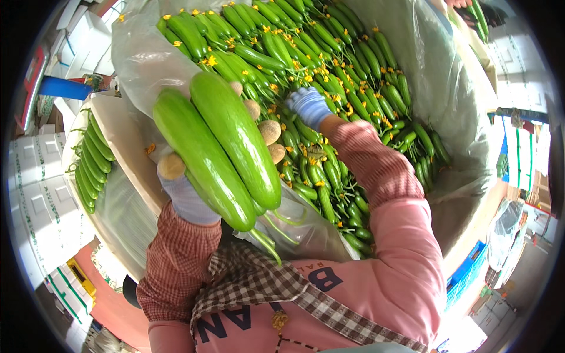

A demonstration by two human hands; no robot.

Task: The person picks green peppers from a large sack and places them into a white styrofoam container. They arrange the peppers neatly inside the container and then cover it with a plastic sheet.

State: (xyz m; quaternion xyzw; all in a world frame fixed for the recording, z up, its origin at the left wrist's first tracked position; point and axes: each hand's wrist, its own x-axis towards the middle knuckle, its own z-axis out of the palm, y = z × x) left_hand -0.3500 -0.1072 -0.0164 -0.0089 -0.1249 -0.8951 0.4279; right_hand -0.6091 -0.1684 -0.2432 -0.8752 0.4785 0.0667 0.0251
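Several glossy green cucumbers (238, 145) with thin stems are gripped in my left hand (187, 189), close below the camera. A pale blue glove with worn, bare-looking tan fingertips covers that hand; the thumb is on one side and the fingers on the other. My right hand (309, 106), in a blue-and-white striped glove, reaches down among the piled small cucumbers (331, 84). Many of these bear yellow blossoms at their ends. The right fingertips are hidden in the pile, so I cannot tell whether they hold one.
Clear plastic sheeting (459, 101) lines the large bin around the pile. To the left, a row of cucumbers (93, 163) lies on another plastic-lined container. White foam boxes (39, 176) stack at far left. A blue crate (468, 269) stands at right. Another person's hand (459, 3) shows at top right.
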